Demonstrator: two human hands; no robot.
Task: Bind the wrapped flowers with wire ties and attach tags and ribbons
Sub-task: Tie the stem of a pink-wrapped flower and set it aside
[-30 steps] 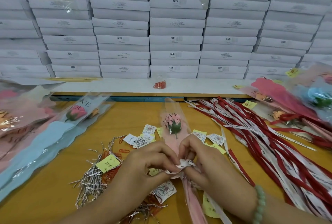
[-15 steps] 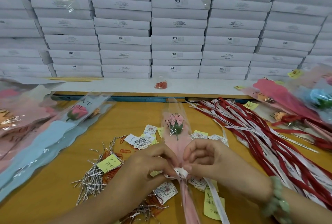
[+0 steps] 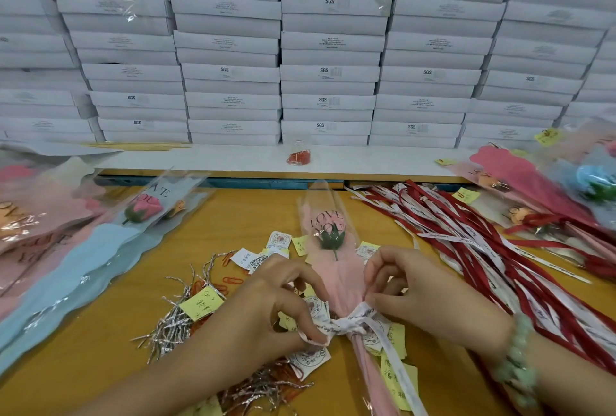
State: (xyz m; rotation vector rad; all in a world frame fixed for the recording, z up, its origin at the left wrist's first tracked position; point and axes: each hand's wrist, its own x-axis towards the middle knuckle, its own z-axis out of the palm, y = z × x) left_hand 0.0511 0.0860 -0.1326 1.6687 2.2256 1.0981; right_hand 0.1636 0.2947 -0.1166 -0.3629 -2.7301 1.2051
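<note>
A pink wrapped flower (image 3: 333,255) in clear film printed "LOVE YOU" lies lengthwise on the yellow table (image 3: 83,355) in front of me. A white printed ribbon (image 3: 350,320) is knotted into a bow around its narrow neck, with one tail trailing down toward me. My left hand (image 3: 266,309) pinches the left loop of the bow. My right hand (image 3: 423,292) pinches the right loop, fingers curled above it. Silver wire ties (image 3: 173,322) lie in a heap to the left, with paper tags (image 3: 276,242) and yellow notes (image 3: 201,302) scattered around.
Red and white ribbons (image 3: 473,239) fan across the right. Wrapped flowers are piled at far left (image 3: 66,222) and far right (image 3: 540,189). Stacked white boxes (image 3: 330,75) wall off the back; a bag of red clips (image 3: 299,156) sits on the white shelf.
My hands have moved apart, pulling the bow's loops sideways, so the knot now shows between them. The flower has stayed in place.
</note>
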